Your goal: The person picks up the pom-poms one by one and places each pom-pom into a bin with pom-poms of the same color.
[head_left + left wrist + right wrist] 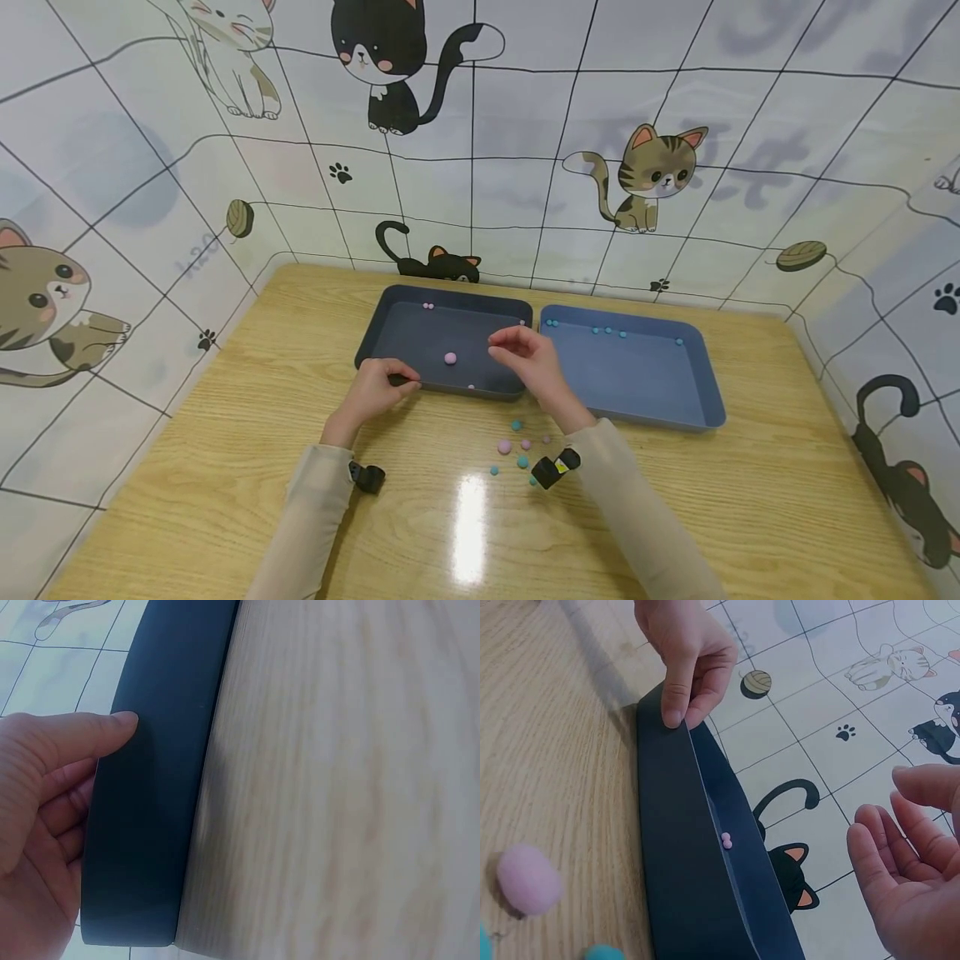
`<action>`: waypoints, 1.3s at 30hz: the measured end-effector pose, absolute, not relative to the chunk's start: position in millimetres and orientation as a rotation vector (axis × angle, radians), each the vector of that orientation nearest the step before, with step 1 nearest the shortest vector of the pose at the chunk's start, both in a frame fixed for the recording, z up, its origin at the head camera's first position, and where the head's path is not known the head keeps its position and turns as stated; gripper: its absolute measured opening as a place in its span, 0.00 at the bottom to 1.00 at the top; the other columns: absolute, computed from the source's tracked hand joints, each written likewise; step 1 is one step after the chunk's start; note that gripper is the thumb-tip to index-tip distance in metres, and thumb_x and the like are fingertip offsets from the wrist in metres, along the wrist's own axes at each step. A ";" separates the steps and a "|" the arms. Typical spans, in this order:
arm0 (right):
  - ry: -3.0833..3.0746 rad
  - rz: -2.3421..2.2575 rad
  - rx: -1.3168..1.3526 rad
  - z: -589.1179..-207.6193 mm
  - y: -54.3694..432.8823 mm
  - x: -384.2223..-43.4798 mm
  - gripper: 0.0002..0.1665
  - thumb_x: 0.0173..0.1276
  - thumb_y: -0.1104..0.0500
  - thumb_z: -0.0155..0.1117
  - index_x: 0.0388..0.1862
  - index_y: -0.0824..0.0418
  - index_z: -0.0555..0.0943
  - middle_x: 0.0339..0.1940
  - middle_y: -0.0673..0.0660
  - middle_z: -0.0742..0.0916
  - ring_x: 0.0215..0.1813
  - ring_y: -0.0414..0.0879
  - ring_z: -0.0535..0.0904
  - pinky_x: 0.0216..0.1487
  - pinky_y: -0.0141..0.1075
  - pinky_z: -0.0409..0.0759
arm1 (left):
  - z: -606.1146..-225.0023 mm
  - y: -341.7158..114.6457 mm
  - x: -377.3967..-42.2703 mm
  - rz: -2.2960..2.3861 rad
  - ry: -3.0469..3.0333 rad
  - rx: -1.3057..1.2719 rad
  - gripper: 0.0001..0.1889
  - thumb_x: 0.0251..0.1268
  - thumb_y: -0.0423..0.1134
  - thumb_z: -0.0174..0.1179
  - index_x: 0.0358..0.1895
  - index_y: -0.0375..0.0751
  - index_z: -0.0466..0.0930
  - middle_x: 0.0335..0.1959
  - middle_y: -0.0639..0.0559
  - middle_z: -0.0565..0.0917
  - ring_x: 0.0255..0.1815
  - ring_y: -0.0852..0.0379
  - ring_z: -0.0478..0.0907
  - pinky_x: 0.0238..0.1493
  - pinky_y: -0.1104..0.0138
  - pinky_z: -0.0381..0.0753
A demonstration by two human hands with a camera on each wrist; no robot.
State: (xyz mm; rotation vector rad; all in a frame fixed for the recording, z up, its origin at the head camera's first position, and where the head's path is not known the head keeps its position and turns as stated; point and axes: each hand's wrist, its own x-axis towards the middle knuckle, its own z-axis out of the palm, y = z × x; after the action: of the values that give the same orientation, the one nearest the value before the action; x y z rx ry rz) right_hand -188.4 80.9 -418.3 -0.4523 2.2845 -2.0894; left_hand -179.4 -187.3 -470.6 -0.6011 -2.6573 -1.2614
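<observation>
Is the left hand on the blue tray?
No, the left hand pinches the rim of the dark tray, while the blue tray sits farther right, beyond the right hand.

From the head we're looking forward and down. Both wrist cams sit way closer, sharing the dark tray wall left of centre.

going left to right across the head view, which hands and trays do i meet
Judged by their middles: left hand, dark tray with pink balls, right hand, blue tray with teal balls.
</observation>
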 end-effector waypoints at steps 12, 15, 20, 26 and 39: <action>2.224 -2.086 -0.480 -425.9 89.1 -170.0 0.12 0.62 0.69 0.63 0.43 0.74 0.78 0.44 0.70 0.81 0.41 0.39 0.79 0.45 0.29 0.78 | -471.9 -186.6 -180.9 -1.265 -2.691 -0.566 0.03 0.53 0.31 0.68 0.29 0.35 0.86 0.28 0.49 0.85 0.31 0.53 0.80 0.36 0.61 0.80; 2.216 -2.072 -0.498 -427.7 91.5 -164.6 0.12 0.63 0.68 0.63 0.43 0.74 0.78 0.45 0.72 0.80 0.42 0.40 0.79 0.45 0.29 0.78 | -471.2 -186.6 -180.4 -1.262 -2.702 -0.558 0.03 0.53 0.31 0.68 0.30 0.35 0.87 0.29 0.49 0.85 0.32 0.54 0.80 0.35 0.63 0.79; 2.212 -2.057 -0.531 -430.8 94.8 -156.2 0.12 0.63 0.67 0.63 0.43 0.74 0.78 0.44 0.72 0.81 0.42 0.42 0.79 0.44 0.29 0.78 | -471.4 -186.4 -180.1 -1.261 -2.690 -0.571 0.03 0.53 0.31 0.68 0.30 0.34 0.86 0.28 0.50 0.85 0.31 0.55 0.80 0.35 0.63 0.79; 2.188 -2.038 -0.491 -436.6 97.6 -147.1 0.12 0.63 0.66 0.64 0.43 0.72 0.79 0.43 0.68 0.82 0.41 0.41 0.79 0.44 0.30 0.78 | -472.1 -186.7 -180.5 -1.255 -2.684 -0.572 0.03 0.52 0.31 0.68 0.30 0.34 0.87 0.28 0.50 0.85 0.31 0.54 0.80 0.35 0.62 0.80; 2.140 -2.041 -0.525 -457.0 102.2 -132.2 0.12 0.62 0.68 0.63 0.42 0.75 0.78 0.42 0.75 0.80 0.41 0.41 0.79 0.45 0.32 0.78 | -470.2 -185.9 -179.3 -1.253 -2.705 -0.563 0.02 0.53 0.31 0.67 0.30 0.35 0.86 0.28 0.50 0.85 0.31 0.55 0.80 0.33 0.66 0.79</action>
State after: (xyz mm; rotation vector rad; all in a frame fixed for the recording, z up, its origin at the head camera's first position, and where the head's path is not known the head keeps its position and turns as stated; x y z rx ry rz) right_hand -132.2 102.2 -457.0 -0.5251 2.1401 -2.0405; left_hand -179.3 -185.9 -470.2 -0.5628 -2.7055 -1.2525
